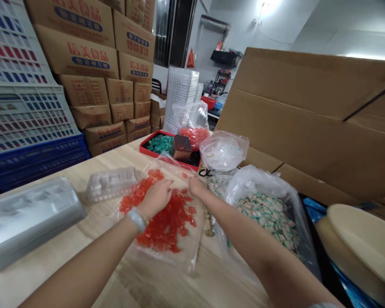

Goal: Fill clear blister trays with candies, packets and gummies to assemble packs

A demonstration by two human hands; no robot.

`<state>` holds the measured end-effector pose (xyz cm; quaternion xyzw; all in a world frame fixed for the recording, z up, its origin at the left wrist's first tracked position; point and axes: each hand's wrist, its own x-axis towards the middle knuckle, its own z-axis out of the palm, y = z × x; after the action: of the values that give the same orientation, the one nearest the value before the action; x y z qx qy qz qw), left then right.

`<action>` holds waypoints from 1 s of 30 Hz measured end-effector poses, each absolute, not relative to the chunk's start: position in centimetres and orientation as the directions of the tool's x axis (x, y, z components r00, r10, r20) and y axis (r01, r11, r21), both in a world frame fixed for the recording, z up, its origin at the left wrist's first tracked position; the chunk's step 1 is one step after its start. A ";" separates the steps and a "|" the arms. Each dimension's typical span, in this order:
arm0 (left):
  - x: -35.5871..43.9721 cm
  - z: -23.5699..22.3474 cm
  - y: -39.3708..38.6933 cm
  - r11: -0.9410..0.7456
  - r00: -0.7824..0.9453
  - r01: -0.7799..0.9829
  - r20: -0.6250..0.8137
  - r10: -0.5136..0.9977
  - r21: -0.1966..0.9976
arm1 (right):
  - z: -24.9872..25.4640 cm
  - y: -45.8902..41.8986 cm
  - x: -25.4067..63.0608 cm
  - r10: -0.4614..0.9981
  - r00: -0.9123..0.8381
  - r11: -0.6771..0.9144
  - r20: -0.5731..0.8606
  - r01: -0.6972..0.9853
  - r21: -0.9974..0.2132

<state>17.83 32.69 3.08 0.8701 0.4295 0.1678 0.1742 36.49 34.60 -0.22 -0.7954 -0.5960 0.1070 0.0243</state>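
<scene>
Red translucent cubes (167,231), like jelly pieces, lie heaped and scattered on a clear plastic sheet or bag (182,256) on the table. Above the heap is my left hand (157,197), fingers curled in and thumb pointing forward. My right hand (197,187) is closed at the sheet's right side, near a few loose red cubes. What either hand holds, if anything, is hidden. Beyond them, a red-rimmed tray (144,148) holds green pieces (161,143) and a dark brown box (181,147). Behind it stands a clear bag of red pieces (195,134).
Clear plastic trays (111,183) and a stack of long trays (28,218) sit at left. At right are an open bag of green-and-white pieces (269,218), a cream basin (368,239) and a large cardboard sheet (308,102). Cartons (93,60) and crates (25,115) rise behind.
</scene>
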 end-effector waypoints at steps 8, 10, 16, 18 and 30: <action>28.4 -0.2 39.2 -0.503 0.553 0.699 0.063 0.831 0.509 | -0.2 31.8 38.2 0.969 0.191 -0.211 -0.154 0.969 -0.128; 28.6 -0.7 39.6 -0.471 0.530 0.713 0.041 0.847 0.520 | -0.4 31.0 37.8 0.975 0.115 -0.148 -0.189 0.975 -0.169; 23.9 0.8 39.2 -0.450 0.498 0.655 0.100 0.861 0.607 | 0.0 29.6 36.2 0.991 0.052 -0.085 -0.127 0.959 -0.272; 21.8 1.7 37.9 -0.449 0.490 0.614 0.133 0.862 0.649 | 0.0 29.7 35.5 0.996 0.043 -0.064 -0.074 0.950 -0.307; 15.2 4.7 20.2 0.399 0.521 -0.173 -0.260 0.813 0.901 | 7.6 17.0 33.6 0.982 -0.059 -0.148 -0.182 0.364 -0.919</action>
<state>15.21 20.25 4.74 0.4400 0.3636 0.3273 0.7531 33.55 16.99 7.59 -0.5994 -0.5613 0.4633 0.3331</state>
